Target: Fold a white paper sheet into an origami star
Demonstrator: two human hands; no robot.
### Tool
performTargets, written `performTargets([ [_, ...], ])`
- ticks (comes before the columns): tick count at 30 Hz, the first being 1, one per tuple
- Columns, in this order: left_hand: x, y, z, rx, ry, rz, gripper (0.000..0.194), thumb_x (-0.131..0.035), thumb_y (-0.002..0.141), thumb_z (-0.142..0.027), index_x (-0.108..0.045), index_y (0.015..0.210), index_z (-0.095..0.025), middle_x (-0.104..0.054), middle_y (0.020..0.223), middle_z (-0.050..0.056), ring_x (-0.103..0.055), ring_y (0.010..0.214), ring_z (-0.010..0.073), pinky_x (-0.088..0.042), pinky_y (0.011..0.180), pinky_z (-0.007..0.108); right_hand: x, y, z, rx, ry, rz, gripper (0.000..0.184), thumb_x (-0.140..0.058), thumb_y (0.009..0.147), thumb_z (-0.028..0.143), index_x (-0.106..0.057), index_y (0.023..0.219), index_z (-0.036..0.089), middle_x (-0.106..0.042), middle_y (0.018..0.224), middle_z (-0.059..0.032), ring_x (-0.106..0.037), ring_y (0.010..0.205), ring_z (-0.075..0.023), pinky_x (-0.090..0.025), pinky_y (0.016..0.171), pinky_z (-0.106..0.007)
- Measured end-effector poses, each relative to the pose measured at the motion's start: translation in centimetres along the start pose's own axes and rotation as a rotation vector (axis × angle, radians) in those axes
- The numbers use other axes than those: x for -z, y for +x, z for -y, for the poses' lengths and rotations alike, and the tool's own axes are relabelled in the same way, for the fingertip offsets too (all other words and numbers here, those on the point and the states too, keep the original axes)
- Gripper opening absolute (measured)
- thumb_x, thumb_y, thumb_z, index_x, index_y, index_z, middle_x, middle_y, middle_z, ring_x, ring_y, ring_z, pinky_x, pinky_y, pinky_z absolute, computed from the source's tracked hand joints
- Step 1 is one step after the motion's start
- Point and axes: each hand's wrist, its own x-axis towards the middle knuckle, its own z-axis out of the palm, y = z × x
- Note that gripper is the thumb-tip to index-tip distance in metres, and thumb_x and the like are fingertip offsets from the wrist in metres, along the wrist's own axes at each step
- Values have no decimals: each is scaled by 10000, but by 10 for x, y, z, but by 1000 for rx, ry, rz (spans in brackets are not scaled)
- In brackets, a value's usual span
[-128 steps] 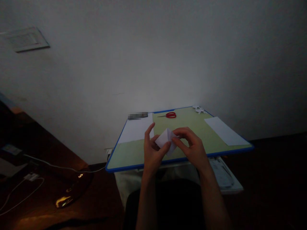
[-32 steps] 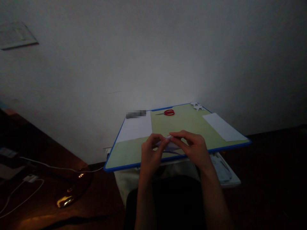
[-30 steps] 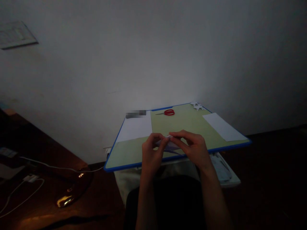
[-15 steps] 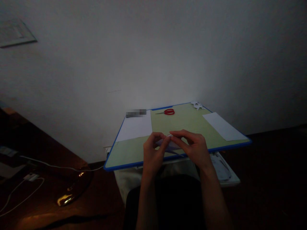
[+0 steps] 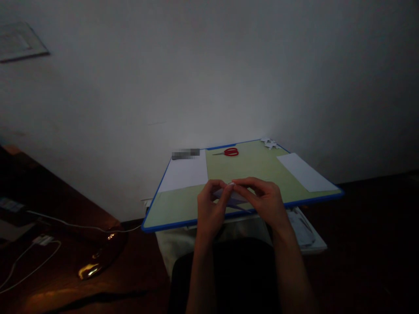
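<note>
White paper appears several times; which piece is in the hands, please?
The folded piece, pinched by both hands; the flat sheets and jagged pile lie on the board.

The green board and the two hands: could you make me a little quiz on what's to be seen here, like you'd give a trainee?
1. What do the left hand and the right hand pinch between them?
2. True or false: the scissors lie on the board, farther off than both hands.
3. What colour is the board's edging? a) red b) blue c) white

Key:
1. Paper.
2. True.
3. b) blue.
</note>
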Motion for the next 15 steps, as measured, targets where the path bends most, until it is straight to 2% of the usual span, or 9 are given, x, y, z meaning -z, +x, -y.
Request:
performTargets([
  [15,-2,0,0,35,29,-30,188,-785,887,-353,-688,858,-194,-728,852,35,-682,836,186,-468,636,239,-1,0,2,-62,15,-12,80,-833,876,307,-860,936,263,-858,957,-35,-791,884,-227,-621,825,-351],
])
